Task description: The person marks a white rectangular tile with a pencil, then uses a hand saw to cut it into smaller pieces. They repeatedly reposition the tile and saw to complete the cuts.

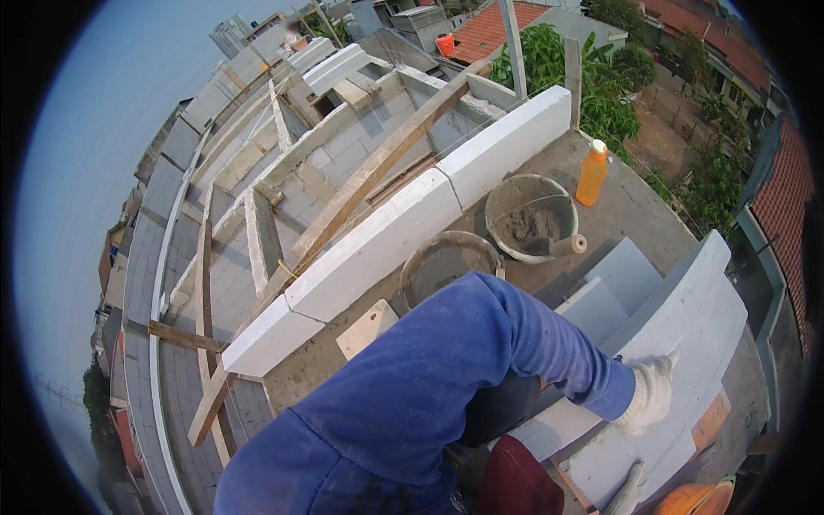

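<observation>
My left hand (pixel 649 396), in a pale knitted glove below a blue sleeve, rests on the broad face of a long white lightweight concrete block (pixel 687 318). Its fingers seem to lie against the surface, though they are partly hard to make out. At the lower edge, a piece of my gloved right hand (pixel 629 489) shows by the block's near end; most of it is cut off. Other pale blocks (pixel 622 275) lie beneath and beyond this one. My bent left arm hides part of the ledge.
Two mortar buckets (pixel 492 211) (pixel 410 299) stand on the ledge, one with a wooden-handled tool (pixel 568 246). Near them are an orange bottle (pixel 592 176) and a flat board (pixel 367 330). A white block row (pixel 369 245) borders the drop left; wooden beams (pixel 378 167) cross beyond. An orange object (pixel 695 498) lies lower right.
</observation>
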Tool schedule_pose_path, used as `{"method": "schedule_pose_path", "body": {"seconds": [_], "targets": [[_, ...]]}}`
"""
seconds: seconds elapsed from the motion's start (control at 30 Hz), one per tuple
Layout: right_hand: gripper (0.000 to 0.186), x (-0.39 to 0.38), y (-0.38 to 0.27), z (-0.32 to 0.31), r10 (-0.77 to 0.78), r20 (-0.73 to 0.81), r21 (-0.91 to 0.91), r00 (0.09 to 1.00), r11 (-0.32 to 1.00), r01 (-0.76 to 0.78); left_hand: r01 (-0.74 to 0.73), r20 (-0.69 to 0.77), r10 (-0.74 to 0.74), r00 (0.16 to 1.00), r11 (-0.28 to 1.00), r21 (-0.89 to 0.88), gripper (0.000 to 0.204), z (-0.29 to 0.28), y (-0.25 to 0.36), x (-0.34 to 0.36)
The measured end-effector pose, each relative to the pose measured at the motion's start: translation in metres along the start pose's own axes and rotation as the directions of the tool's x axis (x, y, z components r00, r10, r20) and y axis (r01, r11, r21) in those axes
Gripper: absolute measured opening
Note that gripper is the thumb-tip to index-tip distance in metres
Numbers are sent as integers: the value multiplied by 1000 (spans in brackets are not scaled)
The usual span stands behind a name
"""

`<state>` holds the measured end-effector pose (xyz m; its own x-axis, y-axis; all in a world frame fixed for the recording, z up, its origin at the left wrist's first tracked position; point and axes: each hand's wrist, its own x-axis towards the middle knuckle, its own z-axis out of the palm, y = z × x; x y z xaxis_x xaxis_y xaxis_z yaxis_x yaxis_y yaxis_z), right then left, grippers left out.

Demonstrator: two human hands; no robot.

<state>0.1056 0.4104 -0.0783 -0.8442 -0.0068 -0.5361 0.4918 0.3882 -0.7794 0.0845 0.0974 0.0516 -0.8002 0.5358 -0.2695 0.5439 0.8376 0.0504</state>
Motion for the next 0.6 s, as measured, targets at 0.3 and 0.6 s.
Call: {"method": "schedule_pose_path", "body": {"seconds": [0.3,0.6], "targets": [[93,0,5,-6,-3,3,3,1000,1000,3,7,43,-7,999,1000,-4,62,-7,-1,-2],[93,-9,9,-22,-35,27,34,999,999,34,49,-16,-48,999,998,32,54,-32,-3,-35]]}}
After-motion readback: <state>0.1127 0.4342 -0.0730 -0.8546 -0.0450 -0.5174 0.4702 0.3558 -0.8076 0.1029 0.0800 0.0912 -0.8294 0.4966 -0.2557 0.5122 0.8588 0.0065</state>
